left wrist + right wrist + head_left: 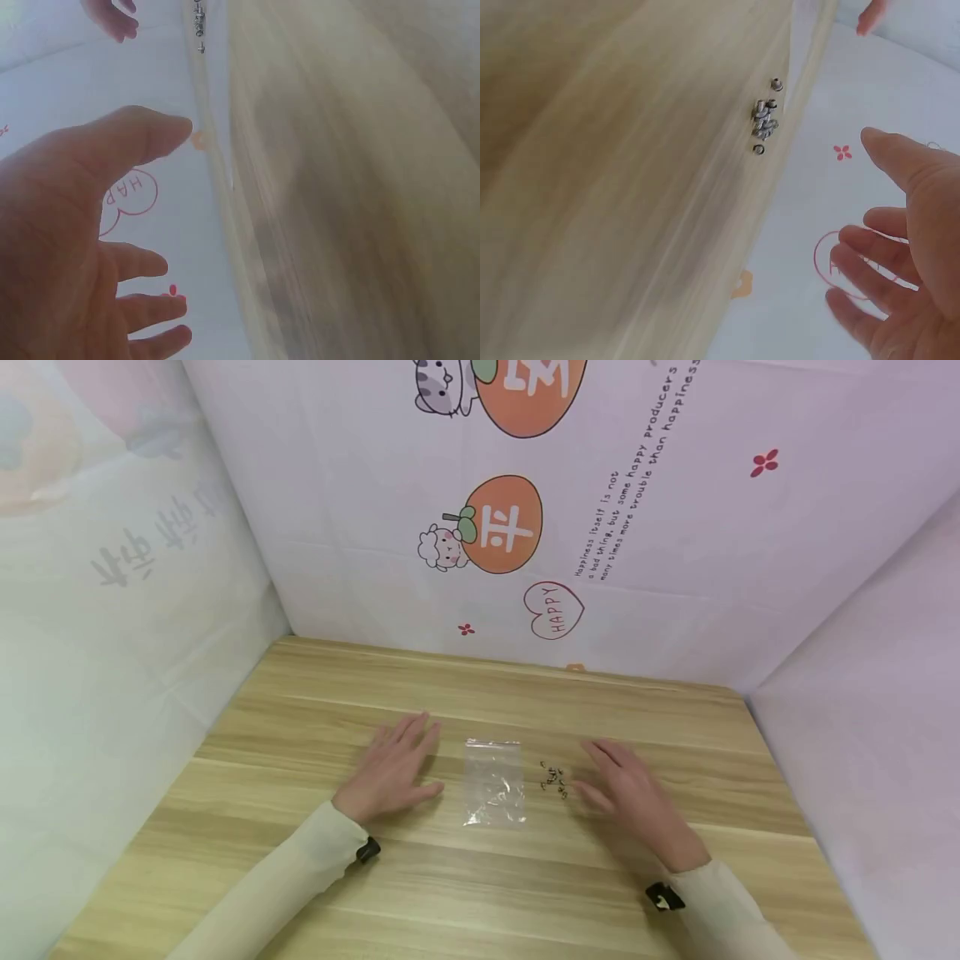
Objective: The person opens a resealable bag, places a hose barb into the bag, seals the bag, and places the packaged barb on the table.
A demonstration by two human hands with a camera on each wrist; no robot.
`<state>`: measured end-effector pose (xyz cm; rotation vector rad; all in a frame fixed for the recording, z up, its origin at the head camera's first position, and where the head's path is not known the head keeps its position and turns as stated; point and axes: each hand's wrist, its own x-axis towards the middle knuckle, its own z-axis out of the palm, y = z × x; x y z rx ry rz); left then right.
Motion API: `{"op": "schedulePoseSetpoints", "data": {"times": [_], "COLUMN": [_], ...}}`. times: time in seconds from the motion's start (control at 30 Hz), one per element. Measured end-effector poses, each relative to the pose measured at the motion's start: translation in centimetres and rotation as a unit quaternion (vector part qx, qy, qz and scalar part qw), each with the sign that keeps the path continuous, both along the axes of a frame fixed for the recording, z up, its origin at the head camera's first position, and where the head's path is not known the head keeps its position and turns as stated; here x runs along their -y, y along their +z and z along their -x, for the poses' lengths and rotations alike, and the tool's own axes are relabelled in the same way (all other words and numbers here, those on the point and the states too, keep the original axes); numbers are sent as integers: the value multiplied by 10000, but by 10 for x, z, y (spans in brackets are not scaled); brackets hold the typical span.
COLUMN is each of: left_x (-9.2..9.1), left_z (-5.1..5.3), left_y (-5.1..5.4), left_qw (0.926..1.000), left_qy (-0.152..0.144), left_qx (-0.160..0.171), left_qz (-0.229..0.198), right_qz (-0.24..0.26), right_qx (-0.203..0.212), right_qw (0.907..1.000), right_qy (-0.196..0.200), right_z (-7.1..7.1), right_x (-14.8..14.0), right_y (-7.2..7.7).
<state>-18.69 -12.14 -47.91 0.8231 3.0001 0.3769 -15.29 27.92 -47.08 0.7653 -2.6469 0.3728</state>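
A clear zip-lock bag [493, 793] lies flat on the wooden table, its seal edge toward the far side. Just right of it is a loose cluster of small metal pieces [553, 778], which look like screws [763, 118]; their exact kind is hard to make out. To the left of the bag is my left hand [390, 772], fingers spread and thumb pointing at the bag, holding nothing. My right hand [637, 797] is right of the metal pieces, its thumb close to them and its palm bare in the right wrist view. Neither hand touches the bag.
The wooden tabletop [495, 893] ends at a white printed sheet [652, 635] standing along the back. More white sheeting hangs at the left side [127, 635] and the right side [862, 693]. Black straps sit at both wrists.
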Motion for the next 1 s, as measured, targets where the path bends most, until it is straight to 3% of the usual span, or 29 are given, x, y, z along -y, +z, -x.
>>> {"op": "schedulePoseSetpoints", "data": {"times": [0.23,0.43,0.57,0.8,1.0], "left_x": [-12,-25,-32,-39,-44], "left_z": [17,31,39,54,65], "left_y": [0,3,6,3,-1], "left_qw": [9990,9955,9916,9872,9809], "left_qy": [-92,-21,-32,-255,-31], "left_qx": [285,662,943,1081,1300], "left_qz": [-329,-680,-889,-1148,-1448], "right_qz": [219,392,332,200,112], "right_qx": [215,840,1032,1397,1850], "right_qw": [9989,9943,9919,9874,9800], "right_qy": [346,525,658,720,718], "right_z": [15,28,35,50,63], "right_x": [15,30,38,54,65], "right_y": [9,15,13,13,11]}}
